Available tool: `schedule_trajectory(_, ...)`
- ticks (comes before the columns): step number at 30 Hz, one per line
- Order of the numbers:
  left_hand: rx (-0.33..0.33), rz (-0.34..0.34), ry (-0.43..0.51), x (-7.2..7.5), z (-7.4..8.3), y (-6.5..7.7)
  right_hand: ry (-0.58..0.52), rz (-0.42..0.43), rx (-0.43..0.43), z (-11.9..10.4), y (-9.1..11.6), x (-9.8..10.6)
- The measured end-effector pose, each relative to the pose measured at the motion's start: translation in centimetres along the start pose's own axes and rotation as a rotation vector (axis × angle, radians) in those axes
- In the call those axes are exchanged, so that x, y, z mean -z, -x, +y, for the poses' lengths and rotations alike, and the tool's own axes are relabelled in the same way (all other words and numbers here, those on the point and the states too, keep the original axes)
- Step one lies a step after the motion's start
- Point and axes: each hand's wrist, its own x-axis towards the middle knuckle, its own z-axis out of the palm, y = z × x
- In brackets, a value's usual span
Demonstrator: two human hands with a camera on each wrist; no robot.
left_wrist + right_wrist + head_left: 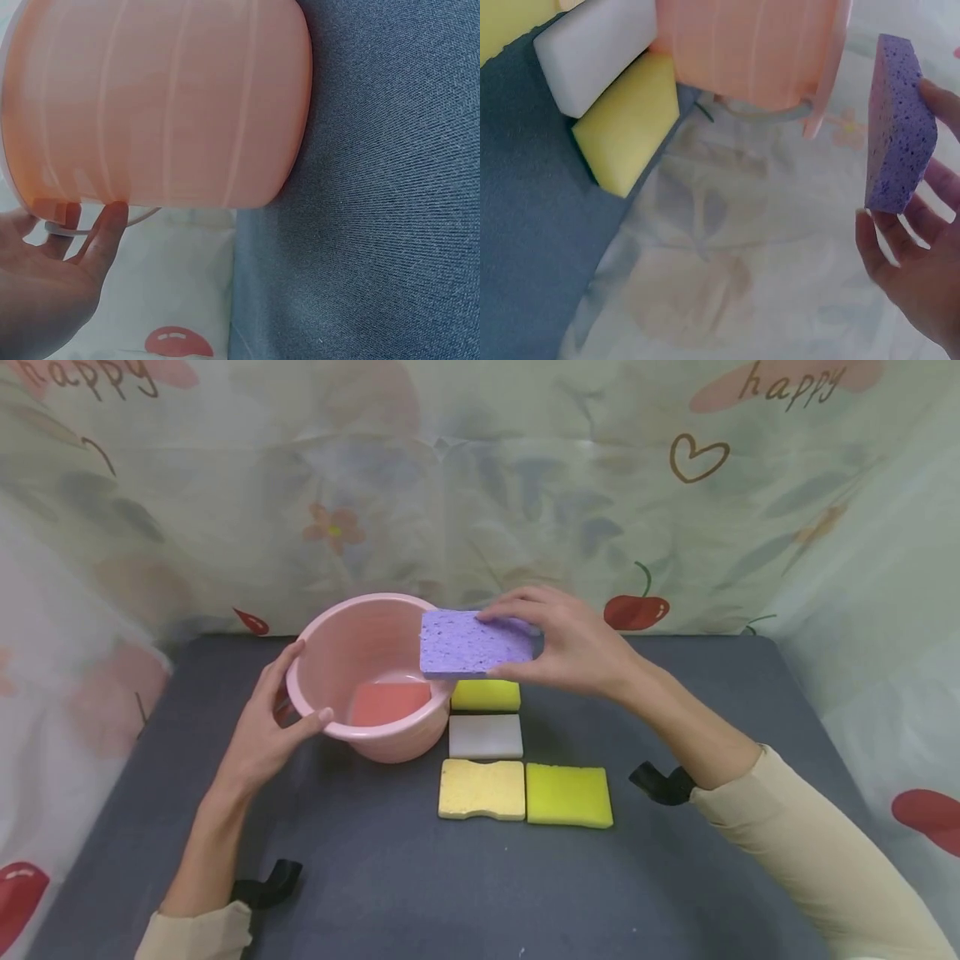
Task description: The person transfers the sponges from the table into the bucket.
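Beige sleeve (pixel 832 868) — right hand (pixel 577 639) pinching rectangular purple sponge (pixel 461 643), left hand (pixel 261 727) gripping pink plastic basin (pixel 405 739) near table's (pixel 375 877) far edge — floral curtain (pixel 510 535) reading "happy".

Head view: moderately bright, diffusely lit, soft in fine detail.
Purple sponge (pixel 461 642): brighter on top, darker along the near edge.
Pink bucket (pixel 345 643): faintly glossy on the near rim.
Slate-blue tabletop (pixel 420 893): softly shadowed around the bucket's base.
Left wrist view: dim, flat, grey-blue in cast.
Right wrist view: dim, hazy, low in contrast.
Cherry-print curtain (pixel 795 315): pale, washed out, blurred in pattern.
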Motion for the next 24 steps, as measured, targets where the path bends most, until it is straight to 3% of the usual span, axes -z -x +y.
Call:
schedule_trajectory(8,0.002,0.002,-0.003,0.0,0.1,-0.2,0.016,-0.008,-0.029,-0.9,-1.7,-0.8)
schedule_trajectory(24,0.022,0.005,-0.011,-0.1,0.0,0.1,-0.077,-0.03,-0.026,-2.7,-4.1,-3.7)
